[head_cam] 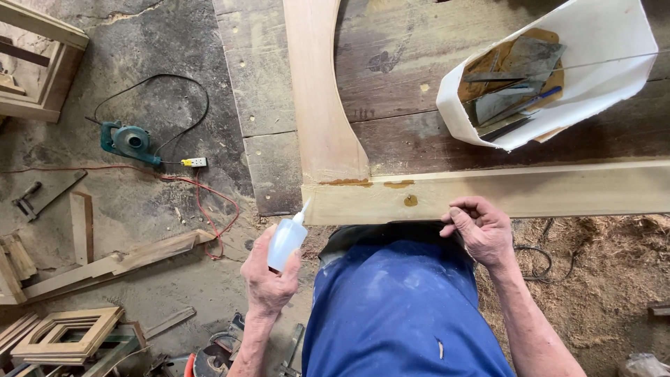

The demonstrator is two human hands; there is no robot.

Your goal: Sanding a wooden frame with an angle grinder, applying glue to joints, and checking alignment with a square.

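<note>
My left hand (269, 279) grips a small translucent squeeze bottle (287, 240), its nozzle pointing up at the left end of a pale wooden rail (530, 190). The rail lies across the front of a dark wooden workbench (412, 77). A curved pale board (317, 91) meets the rail at a joint where brown glue shows. My right hand (481, 227) rests on the near edge of the rail with fingers curled, and I cannot see anything in it.
A cut white plastic container (614, 63) holding metal scrapers and tools sits on the bench at right. On the concrete floor at left lie a green power tool (129, 142) with cords, wood offcuts and stacked frames (66, 335). Sawdust covers the floor at right.
</note>
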